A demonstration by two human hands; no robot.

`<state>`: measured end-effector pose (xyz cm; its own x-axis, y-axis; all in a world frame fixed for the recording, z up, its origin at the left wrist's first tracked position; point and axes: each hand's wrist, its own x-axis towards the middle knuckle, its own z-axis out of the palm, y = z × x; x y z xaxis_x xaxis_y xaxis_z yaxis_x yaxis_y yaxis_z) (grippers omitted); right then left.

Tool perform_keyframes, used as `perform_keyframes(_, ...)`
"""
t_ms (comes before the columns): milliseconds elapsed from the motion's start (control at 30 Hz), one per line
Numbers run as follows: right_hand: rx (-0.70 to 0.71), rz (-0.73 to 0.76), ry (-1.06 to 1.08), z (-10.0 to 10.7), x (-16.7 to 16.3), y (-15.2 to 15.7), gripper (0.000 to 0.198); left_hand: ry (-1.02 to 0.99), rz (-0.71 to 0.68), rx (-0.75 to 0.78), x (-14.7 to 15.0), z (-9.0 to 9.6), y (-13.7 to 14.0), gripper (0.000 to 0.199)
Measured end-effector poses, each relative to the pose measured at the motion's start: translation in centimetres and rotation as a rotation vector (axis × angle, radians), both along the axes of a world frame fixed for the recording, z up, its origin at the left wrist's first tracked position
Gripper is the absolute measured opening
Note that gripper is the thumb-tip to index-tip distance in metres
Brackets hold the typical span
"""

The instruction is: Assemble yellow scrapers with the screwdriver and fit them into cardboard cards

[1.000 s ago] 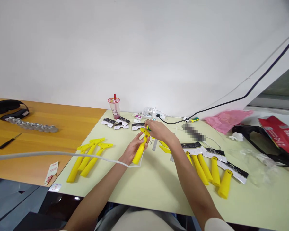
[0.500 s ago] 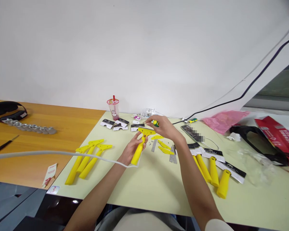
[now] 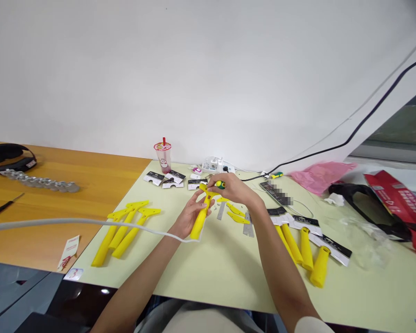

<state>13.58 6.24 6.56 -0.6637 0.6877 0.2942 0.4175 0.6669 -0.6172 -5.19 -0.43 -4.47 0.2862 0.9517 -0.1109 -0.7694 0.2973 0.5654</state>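
My left hand [image 3: 186,219] is closed around the handle of a yellow scraper [image 3: 199,222], held tilted above the table with its head away from me. In my closed right hand [image 3: 236,188] is a screwdriver [image 3: 221,184] with a yellow and green handle. Its fingers are at the scraper's head and hide part of it, so the screwdriver's tip cannot be made out. Just right of the scraper lie yellow cover plates [image 3: 238,218], tiny screws and flat grey metal blades [image 3: 248,228], partly behind my right forearm.
Several yellow scrapers [image 3: 128,229] lie at left. On the right are yellow handles [image 3: 319,267] with black-and-white cards [image 3: 329,249]. A drink cup [image 3: 164,159], more cards [image 3: 154,178] and a power strip [image 3: 213,164] stand at the back. A pale cable [image 3: 90,221] crosses the near view.
My right hand has come down and slightly left, with the screwdriver, over the scraper's head, covering more of it. My left hand keeps its hold. The view has shifted slightly.
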Motion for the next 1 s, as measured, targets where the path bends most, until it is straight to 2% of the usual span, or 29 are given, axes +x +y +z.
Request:
perform_keyframes(500, 0.048, -0.096, -0.155, -0.2, -0.6, -0.7, 0.009, 0.048, 0.036, 0.064, 0.1, 0.2, 0.0, 0.062)
perform_keyframes(1000, 0.026, -0.060, -0.066, 0.3, -0.9, -1.0, 0.012, 0.072, 0.012, 0.113, 0.0, 0.2, -0.3, 0.061)
